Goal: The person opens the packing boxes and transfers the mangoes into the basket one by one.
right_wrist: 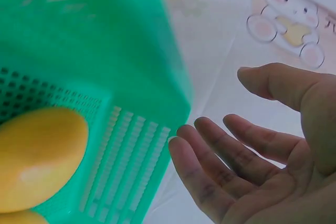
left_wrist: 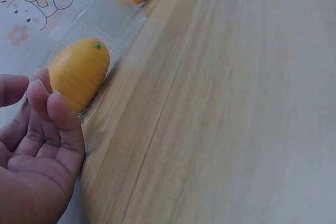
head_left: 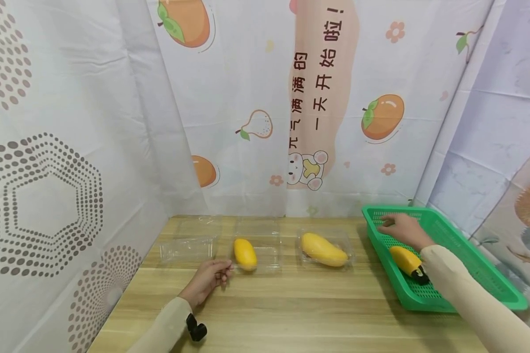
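My left hand (head_left: 208,279) is at the front left corner of an open clear plastic box (head_left: 267,257), its thumb and forefinger pinching the edge. A small yellow mango (head_left: 245,254) lies in that box; the left wrist view shows the green dot on the mango's (left_wrist: 81,74) end. Over the back left part of a green basket (head_left: 382,264), my right hand (head_left: 404,229) holds nothing, fingers spread apart in the right wrist view. Below the right forearm, a yellow mango (head_left: 404,259) lies in the basket. Part of another yellow fruit (right_wrist: 23,217) shows beside it in the right wrist view.
Left of the middle box stands another open clear box (head_left: 187,250) with no fruit in it. A larger yellow mango (head_left: 322,249) sits in a clear box (head_left: 350,245) toward the basket. Printed curtains (head_left: 247,162) hang behind the wooden table (head_left: 300,309) and at both sides.
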Action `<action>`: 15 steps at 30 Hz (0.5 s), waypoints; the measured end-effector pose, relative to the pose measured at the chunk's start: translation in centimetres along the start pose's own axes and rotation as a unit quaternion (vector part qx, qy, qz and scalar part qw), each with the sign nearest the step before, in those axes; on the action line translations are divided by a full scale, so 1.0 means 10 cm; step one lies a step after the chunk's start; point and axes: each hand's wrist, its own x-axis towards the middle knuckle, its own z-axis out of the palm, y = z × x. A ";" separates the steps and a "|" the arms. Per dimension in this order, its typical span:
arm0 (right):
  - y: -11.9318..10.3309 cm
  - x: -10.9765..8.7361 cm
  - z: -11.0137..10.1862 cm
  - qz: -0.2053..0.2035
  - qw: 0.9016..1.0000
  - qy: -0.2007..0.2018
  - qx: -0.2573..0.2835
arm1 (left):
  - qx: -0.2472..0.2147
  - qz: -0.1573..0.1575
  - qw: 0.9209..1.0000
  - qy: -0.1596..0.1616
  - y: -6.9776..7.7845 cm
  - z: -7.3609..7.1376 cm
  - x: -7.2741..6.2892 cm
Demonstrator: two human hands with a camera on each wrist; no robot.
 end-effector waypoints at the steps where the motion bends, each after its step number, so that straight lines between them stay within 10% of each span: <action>1: -0.05 0.01 0.01 -0.004 1.000 0.001 0.002 | 0.000 0.001 1.000 -0.001 0.00 0.00 0.00; 15: -0.45 0.24 0.20 -0.024 1.000 -0.010 0.008 | 0.001 0.006 1.000 -0.006 0.01 0.00 -0.01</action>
